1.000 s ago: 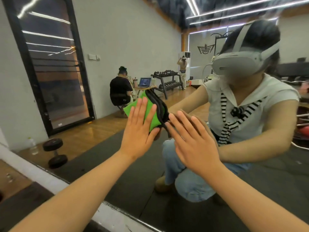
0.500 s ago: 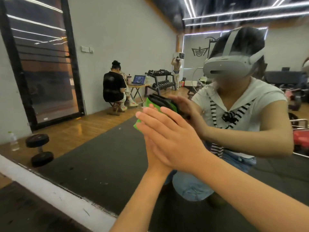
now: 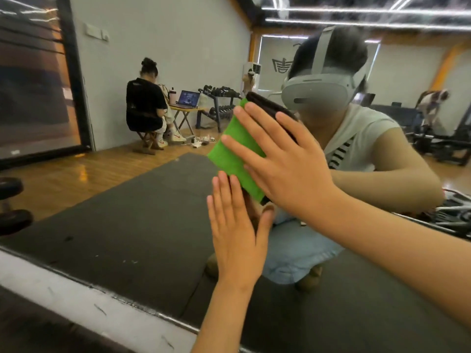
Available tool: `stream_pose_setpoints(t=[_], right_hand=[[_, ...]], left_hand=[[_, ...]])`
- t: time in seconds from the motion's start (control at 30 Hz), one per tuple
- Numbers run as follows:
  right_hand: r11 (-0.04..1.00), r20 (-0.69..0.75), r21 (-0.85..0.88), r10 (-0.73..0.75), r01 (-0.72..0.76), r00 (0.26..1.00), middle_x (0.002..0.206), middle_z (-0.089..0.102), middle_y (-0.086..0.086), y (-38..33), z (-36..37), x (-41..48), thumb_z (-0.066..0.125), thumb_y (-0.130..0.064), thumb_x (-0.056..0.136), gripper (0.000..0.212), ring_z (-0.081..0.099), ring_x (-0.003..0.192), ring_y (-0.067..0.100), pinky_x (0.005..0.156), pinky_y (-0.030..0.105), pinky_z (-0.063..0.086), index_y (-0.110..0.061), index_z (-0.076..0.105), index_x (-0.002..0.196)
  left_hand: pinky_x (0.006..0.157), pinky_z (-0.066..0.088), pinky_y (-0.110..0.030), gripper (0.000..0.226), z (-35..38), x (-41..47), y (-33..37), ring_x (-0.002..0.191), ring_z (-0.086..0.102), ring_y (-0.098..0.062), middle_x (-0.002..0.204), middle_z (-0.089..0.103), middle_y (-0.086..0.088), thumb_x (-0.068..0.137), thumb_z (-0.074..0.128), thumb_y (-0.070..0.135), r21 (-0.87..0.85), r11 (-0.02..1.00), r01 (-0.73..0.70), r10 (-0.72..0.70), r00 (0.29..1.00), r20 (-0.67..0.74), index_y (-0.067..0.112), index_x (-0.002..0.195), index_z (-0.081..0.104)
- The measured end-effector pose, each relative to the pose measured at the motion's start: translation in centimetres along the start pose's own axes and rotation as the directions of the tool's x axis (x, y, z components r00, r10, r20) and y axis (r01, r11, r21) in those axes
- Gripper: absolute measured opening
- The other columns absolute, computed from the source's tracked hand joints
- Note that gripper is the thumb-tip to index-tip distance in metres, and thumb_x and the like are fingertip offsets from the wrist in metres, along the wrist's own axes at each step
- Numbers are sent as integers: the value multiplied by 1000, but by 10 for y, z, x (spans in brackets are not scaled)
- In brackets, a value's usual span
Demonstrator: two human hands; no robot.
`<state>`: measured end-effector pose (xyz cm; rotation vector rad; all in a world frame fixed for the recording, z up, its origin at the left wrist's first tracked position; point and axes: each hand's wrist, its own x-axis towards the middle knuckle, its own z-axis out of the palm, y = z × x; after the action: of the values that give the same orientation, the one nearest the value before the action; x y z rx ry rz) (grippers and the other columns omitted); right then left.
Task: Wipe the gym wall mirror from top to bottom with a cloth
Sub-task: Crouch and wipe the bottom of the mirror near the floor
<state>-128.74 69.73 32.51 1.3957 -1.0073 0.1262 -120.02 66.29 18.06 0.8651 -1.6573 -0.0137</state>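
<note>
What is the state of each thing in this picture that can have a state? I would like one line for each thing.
cloth: folded, pressed flat on the mirror.
right hand: open, fingers straight, pressing the cloth.
left hand: open, flat against the mirror, fingertips at the cloth's lower edge.
mirror: upright, covered in part by the cloth and both hands.
laptop, seen in reflection: lid open, screen lit.

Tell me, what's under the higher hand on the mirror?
The green cloth, pressed against the mirror by the flat right hand. Green shows at the left, a dark edge above the fingers; the rest of the cloth, and the glass behind it, is covered.
</note>
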Motion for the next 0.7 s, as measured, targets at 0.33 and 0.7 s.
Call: stream_pose_setpoints(t=[0.33,0.7], right_hand=[[972,185,-235,34,10,982,160,16,25,-26,-7,7,32,-53,98,72,14,149,39,120,48,3,-11,20,156],[996,97,-20,-89,91,991,160,28,11,-28,0,-9,36,-50,98,65,17,148,38,120,54,8,-17,33,154]], left_hand=[[125,-8,-40,93,10,-21,-22,154,-11,-28,166,-17,-8,97,30,70,-78,983,169,-172,985,-31,15,158,-13],[125,-8,-37,72,11,-28,-31,155,-8,-20,169,-6,-2,103,36,42,-387,886,255,-318,942,-107,15,160,3]])
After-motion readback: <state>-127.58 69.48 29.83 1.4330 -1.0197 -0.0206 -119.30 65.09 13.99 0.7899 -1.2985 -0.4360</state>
